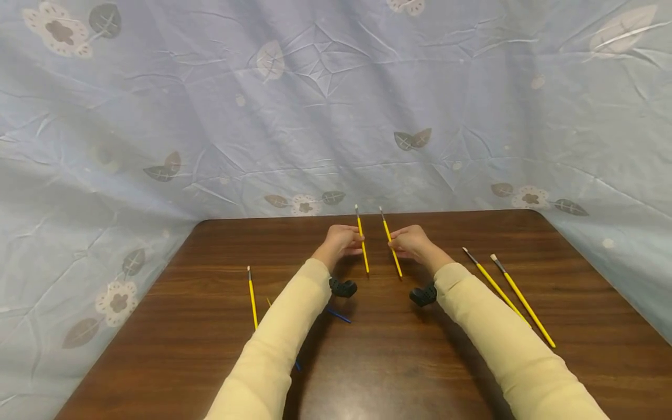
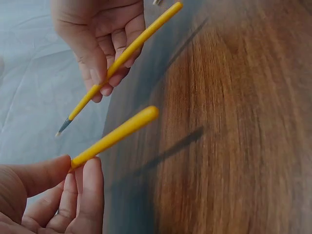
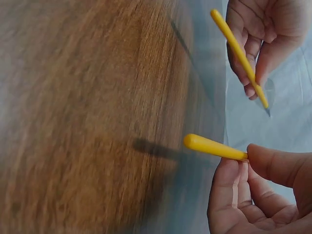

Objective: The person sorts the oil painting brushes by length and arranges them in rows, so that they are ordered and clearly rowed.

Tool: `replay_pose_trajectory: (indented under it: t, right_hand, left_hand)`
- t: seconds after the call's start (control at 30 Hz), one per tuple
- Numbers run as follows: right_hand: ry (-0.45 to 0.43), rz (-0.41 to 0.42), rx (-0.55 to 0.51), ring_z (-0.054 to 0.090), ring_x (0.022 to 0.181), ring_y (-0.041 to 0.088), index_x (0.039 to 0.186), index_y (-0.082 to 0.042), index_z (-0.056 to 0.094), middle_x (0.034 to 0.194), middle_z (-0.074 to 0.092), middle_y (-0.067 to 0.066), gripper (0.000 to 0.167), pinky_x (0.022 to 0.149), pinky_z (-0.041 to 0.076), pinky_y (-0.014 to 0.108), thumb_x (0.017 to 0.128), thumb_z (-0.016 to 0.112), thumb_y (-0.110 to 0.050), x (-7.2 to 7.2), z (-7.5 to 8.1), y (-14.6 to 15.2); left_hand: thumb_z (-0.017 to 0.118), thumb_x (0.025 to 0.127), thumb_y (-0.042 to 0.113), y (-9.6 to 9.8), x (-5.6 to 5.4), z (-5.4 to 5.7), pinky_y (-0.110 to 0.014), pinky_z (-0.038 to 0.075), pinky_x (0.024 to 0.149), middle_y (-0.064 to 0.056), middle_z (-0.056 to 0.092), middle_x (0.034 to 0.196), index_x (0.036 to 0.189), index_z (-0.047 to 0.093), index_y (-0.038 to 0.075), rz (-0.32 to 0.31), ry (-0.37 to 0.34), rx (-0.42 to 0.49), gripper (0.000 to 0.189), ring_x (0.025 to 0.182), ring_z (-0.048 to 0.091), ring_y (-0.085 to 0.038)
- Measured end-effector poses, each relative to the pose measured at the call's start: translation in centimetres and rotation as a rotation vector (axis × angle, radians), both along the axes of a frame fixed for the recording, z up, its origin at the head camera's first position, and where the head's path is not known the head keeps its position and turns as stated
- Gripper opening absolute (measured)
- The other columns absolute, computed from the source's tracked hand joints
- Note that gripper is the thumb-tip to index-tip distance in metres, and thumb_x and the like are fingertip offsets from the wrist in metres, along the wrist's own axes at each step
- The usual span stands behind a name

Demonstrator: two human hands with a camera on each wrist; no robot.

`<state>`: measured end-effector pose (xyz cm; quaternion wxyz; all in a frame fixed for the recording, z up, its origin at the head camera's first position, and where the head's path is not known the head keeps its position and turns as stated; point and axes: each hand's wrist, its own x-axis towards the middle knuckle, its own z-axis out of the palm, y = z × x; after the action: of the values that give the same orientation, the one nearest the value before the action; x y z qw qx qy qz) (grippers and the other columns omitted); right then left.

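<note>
Near the far edge of the table, my left hand (image 1: 343, 240) pinches a yellow-handled paintbrush (image 1: 363, 245) between thumb and fingers, bristles pointing away. Beside it my right hand (image 1: 412, 241) pinches another yellow paintbrush (image 1: 391, 245) the same way. The two brushes stand a short gap apart, raised off the wood, and cast shadows on it. In the left wrist view, the left hand's brush (image 2: 119, 135) shows its rounded handle end. The right wrist view shows the right hand's brush (image 3: 212, 146) with its rounded end towards the table.
On the brown table (image 1: 378, 361), two yellow paintbrushes (image 1: 525, 303) lie at the right, one partly under the right sleeve. At the left lies another yellow paintbrush (image 1: 252, 297). A blue stick-like thing (image 1: 339, 315) shows beside the left sleeve, mostly hidden. A patterned curtain (image 1: 325, 116) hangs behind.
</note>
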<state>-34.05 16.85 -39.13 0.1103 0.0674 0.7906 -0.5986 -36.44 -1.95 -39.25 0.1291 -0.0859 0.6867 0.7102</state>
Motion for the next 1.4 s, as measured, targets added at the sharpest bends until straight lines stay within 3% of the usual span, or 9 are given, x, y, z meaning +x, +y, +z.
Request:
replay_pose_trajectory:
  t: [0.13,0.37,0.5,0.83,1.0,1.4]
  right_hand:
    - [0.001,-0.027,0.003,0.060,0.092,0.022,0.127,0.011,0.055,0.108,0.062,0.016,0.037,0.083,0.057,0.037,0.091,0.062,0.004,-0.5,-0.3,-0.4]
    - [0.018,-0.070,0.033,0.063,0.101,0.028,0.124,0.010,0.058,0.116,0.063,0.023,0.035,0.080,0.058,0.037,0.090,0.065,0.004,-1.1,-1.0,-0.7]
    - [0.013,-0.087,0.049,0.064,0.101,0.028,0.123,0.008,0.060,0.115,0.064,0.021,0.033,0.080,0.059,0.035,0.091,0.065,0.003,-1.3,-1.3,-0.8]
    - [-0.033,-0.154,0.076,0.064,0.092,0.023,0.116,0.005,0.065,0.112,0.063,0.018,0.029,0.074,0.060,0.031,0.088,0.069,0.003,-2.1,-2.1,-0.9]
    - [-0.030,-0.171,0.076,0.065,0.093,0.024,0.115,0.005,0.066,0.115,0.063,0.020,0.030,0.075,0.060,0.031,0.086,0.071,0.003,-2.3,-2.2,-1.0]
    - [-0.014,-0.177,0.022,0.064,0.090,0.020,0.117,0.006,0.065,0.118,0.060,0.020,0.032,0.075,0.059,0.026,0.086,0.072,0.002,-1.4,-2.4,-0.9]
  left_hand:
    - [0.066,0.084,-0.014,0.5,-0.3,-0.5,-0.029,0.060,0.059,-0.011,0.063,0.086,0.120,0.062,-0.008,0.030,0.011,-0.021,0.037,0.062,0.057,-0.015]
    - [0.068,0.082,-0.013,1.5,-0.8,-1.5,-0.033,0.061,0.065,-0.015,0.066,0.090,0.113,0.067,-0.005,0.085,0.024,-0.110,0.032,0.062,0.058,-0.015]
    - [0.071,0.080,-0.013,1.9,-1.0,-1.8,-0.030,0.060,0.057,-0.011,0.064,0.087,0.110,0.069,-0.003,0.109,0.003,-0.158,0.032,0.064,0.059,-0.016]
    - [0.075,0.078,-0.011,2.8,-1.9,-2.2,-0.028,0.059,0.051,-0.014,0.061,0.107,0.110,0.073,0.003,0.115,-0.025,-0.320,0.035,0.072,0.065,-0.023]
    - [0.075,0.077,-0.011,3.0,-2.0,-2.3,-0.028,0.059,0.050,-0.013,0.062,0.105,0.110,0.073,0.004,0.117,-0.017,-0.336,0.036,0.075,0.065,-0.024]
    - [0.075,0.080,-0.009,2.8,-1.4,-2.5,-0.028,0.059,0.053,-0.011,0.065,0.101,0.112,0.073,0.005,0.105,-0.033,-0.289,0.035,0.078,0.065,-0.021]
